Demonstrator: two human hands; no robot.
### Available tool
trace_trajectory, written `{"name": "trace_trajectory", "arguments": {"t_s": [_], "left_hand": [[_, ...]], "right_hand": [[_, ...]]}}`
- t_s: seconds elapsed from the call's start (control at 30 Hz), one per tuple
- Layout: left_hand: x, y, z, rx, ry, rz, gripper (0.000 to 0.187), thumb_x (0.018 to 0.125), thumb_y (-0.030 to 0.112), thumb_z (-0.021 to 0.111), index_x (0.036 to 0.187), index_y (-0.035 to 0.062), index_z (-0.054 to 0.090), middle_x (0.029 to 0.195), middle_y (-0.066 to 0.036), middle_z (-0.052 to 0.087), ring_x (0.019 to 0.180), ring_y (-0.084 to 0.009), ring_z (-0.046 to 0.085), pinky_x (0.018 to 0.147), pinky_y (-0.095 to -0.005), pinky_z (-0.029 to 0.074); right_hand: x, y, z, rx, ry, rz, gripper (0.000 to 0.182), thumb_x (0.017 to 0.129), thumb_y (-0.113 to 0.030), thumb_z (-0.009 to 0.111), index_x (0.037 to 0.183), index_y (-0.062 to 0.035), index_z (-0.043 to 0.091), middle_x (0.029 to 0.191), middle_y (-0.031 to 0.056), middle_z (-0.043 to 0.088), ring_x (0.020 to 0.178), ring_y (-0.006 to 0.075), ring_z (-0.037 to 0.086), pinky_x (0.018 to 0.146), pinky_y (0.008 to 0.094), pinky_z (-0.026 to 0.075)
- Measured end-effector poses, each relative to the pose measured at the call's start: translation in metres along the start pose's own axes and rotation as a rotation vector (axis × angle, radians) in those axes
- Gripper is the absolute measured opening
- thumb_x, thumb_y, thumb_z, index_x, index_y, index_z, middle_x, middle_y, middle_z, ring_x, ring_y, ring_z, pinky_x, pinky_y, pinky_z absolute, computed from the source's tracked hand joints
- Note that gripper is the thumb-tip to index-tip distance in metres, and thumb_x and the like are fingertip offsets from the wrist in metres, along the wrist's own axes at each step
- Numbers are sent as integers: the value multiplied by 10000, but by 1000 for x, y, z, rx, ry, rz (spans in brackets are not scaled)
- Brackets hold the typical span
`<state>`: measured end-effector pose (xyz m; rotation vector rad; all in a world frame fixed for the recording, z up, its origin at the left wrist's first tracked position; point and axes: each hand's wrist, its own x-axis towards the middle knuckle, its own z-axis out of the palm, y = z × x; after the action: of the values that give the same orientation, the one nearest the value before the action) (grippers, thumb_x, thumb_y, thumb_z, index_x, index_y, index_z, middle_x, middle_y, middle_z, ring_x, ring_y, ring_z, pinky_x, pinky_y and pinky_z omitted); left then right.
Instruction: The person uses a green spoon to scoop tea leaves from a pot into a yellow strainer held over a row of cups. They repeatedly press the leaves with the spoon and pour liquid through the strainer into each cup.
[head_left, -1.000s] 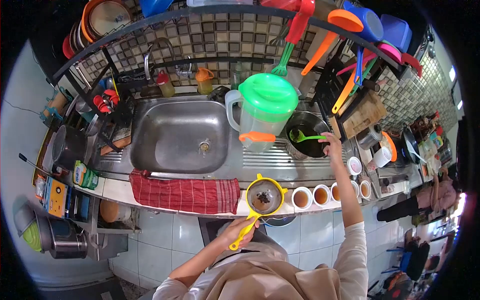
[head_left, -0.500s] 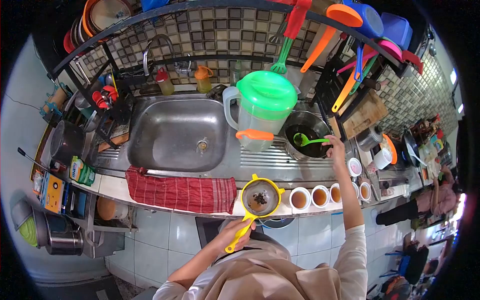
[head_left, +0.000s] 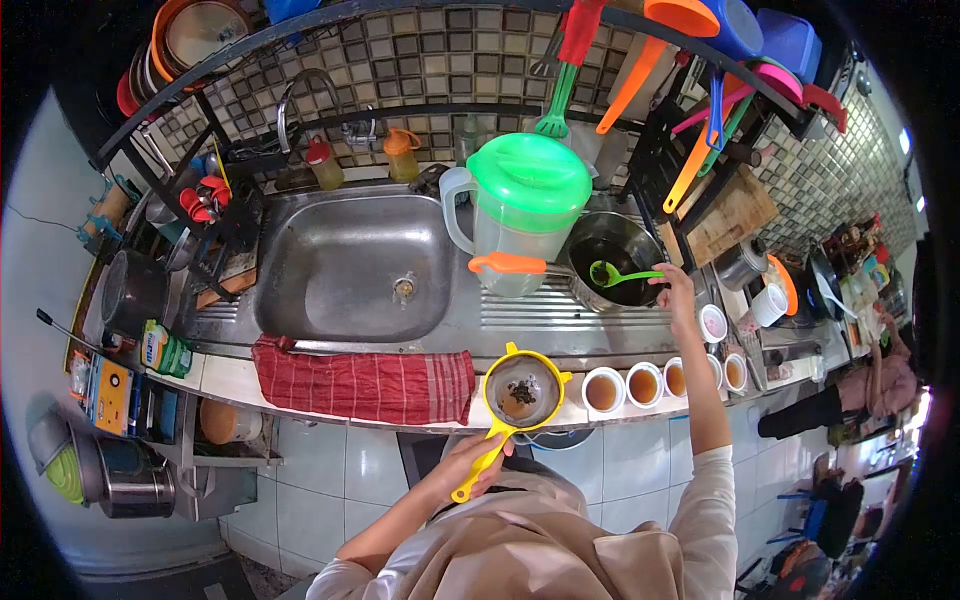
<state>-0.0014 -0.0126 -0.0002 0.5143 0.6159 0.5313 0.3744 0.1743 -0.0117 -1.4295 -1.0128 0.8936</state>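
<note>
My left hand (head_left: 468, 467) is closed round the handle of a yellow strainer (head_left: 523, 390), held level at the counter's front edge with dark bits in its mesh. My right hand (head_left: 676, 291) pinches the handle end of a green ladle (head_left: 630, 275). The ladle's bowl is in dark liquid inside a steel pot (head_left: 640, 236). Left of the pot stands a clear pitcher with a green lid (head_left: 530, 175). Several white cups of brown liquid (head_left: 603, 390) line the counter's edge, right of the strainer. A white cup (head_left: 713, 323) sits behind them.
A steel sink (head_left: 350, 265) is at the left, with a red cloth (head_left: 365, 385) in front of it. The pot's orange handle (head_left: 508, 263) points left before the pitcher. Utensils hang from a black rack (head_left: 400, 8) above. Another person (head_left: 870, 390) is at the far right.
The ladle's bowl has shifted slightly within the pot, and its handle slants a little differently. The camera view has tilted slightly. Both hands keep their holds.
</note>
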Motion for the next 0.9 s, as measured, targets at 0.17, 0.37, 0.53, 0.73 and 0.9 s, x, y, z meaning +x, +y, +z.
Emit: {"name": "trace_trajectory", "arguments": {"t_s": [0.17, 0.37, 0.53, 0.73, 0.9], "left_hand": [[0, -1, -2, -9, 14, -15, 256, 899, 307, 362, 864, 62, 429, 469, 16, 342, 307, -70, 322, 291, -194, 270], [1, -4, -4, -31, -2, 4, 259, 900, 309, 360, 873, 62, 433, 471, 14, 347, 304, -71, 324, 290, -194, 275], [1, -5, -3, -64, -6, 7, 246, 904, 278, 348, 884, 46, 426, 457, 8, 352, 302, -83, 328, 288, -201, 270], [2, -7, -4, -68, -21, 6, 252, 902, 294, 354, 881, 55, 430, 459, 10, 351, 307, -77, 329, 292, -196, 274], [3, -5, -3, -69, -8, 0, 241, 903, 277, 350, 883, 49, 426, 442, 6, 352, 300, -90, 332, 289, -205, 271]], "right_hand": [[1, 1, 0, -87, -30, 7, 245, 827, -171, 388, 917, -32, 569, 705, 108, 600, 342, 79, 379, 333, 197, 286], [5, 5, 2, -130, -32, 27, 244, 831, -157, 389, 930, -27, 570, 714, 108, 610, 316, 76, 356, 308, 201, 269], [4, 1, 4, -95, -36, 17, 247, 834, -163, 391, 932, -21, 568, 722, 114, 610, 316, 74, 355, 310, 200, 268], [-2, -11, 2, -59, -17, 12, 247, 834, -162, 395, 939, -19, 567, 737, 126, 609, 329, 72, 364, 323, 196, 268], [-7, -17, 2, -55, 4, -11, 243, 829, -160, 402, 930, -20, 573, 728, 122, 612, 337, 65, 369, 333, 190, 278]]}}
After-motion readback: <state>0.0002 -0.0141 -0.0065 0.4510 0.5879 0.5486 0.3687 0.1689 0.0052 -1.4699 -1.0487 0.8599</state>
